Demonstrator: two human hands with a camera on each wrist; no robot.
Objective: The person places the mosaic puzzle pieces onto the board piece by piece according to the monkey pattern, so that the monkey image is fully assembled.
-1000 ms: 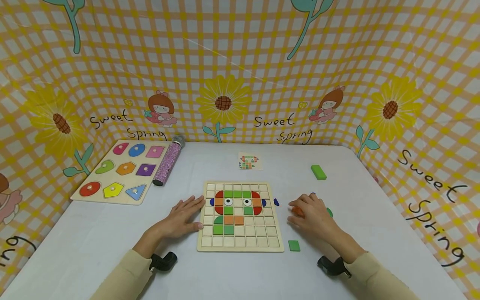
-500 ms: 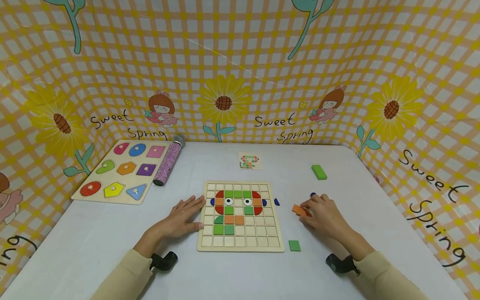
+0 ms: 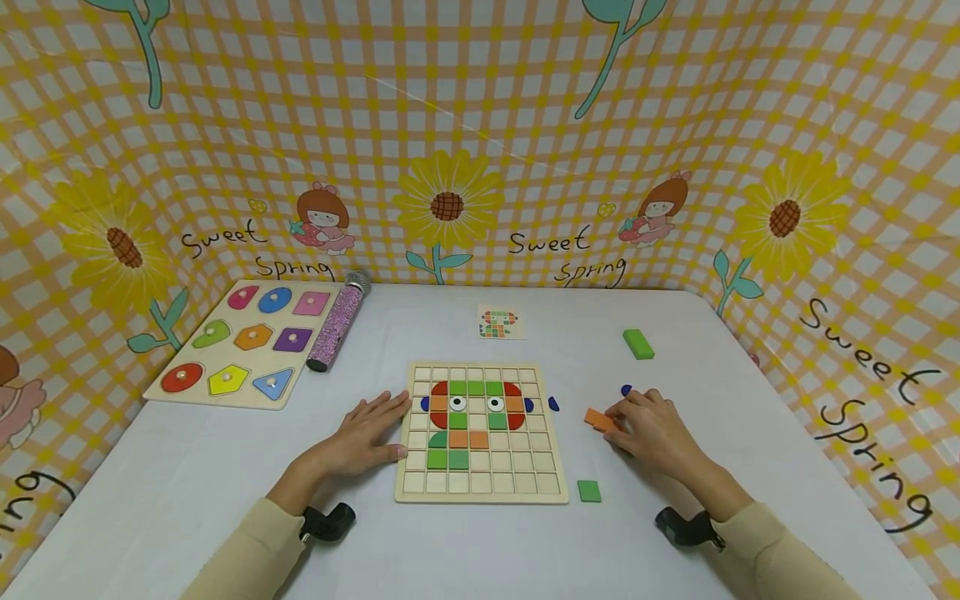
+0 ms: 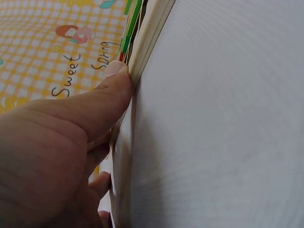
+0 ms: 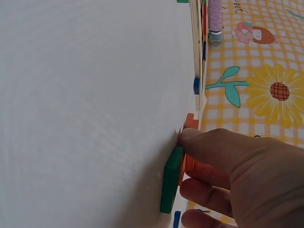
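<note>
A wooden grid board (image 3: 517, 483) lies mid-table, with red, green, orange and blue tiles set in its upper and left cells and two eye tiles. My left hand (image 3: 352, 442) rests at the board's left edge, fingers extended; its thumb (image 4: 107, 90) touches that edge in the left wrist view. To the right of the board, my right hand (image 3: 656, 433) pinches orange square tiles (image 3: 597, 419) at the table surface. A green tile (image 5: 172, 180) stands out beside them in the right wrist view. How many orange tiles are under the fingers is hidden.
Blue half-round tiles (image 3: 554, 404) and a green square tile (image 3: 589, 492) lie right of the board. Farther back are a green block (image 3: 638, 344) and a pattern card (image 3: 502, 321). A glittery microphone (image 3: 335, 327) and a shape puzzle (image 3: 258, 392) stand at back left.
My right hand has drawn slightly right and back from over the orange tiles, uncovering their left part, and a blue tile shows more. My left hand stays at the board.
</note>
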